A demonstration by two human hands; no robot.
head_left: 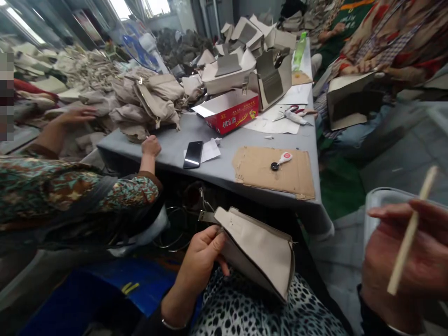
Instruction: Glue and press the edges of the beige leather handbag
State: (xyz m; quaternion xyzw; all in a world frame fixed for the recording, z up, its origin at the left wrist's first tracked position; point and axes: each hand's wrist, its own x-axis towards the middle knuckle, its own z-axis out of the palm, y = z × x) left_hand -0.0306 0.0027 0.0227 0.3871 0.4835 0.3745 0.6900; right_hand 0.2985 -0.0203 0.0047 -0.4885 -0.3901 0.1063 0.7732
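The beige bag piece [264, 247] is above the spotted cloth [259, 319], in front of the person's body. The left hand [199, 266] is the nearer one — it touches the piece, with thumb and fingers closed on the left edge. From these fingers, the long axis goes to the right and down, toward the body. The right hand [402, 266] is well apart, beyond the far end — its fingers hold a wooden stick [406, 247], slanted and rather upright.
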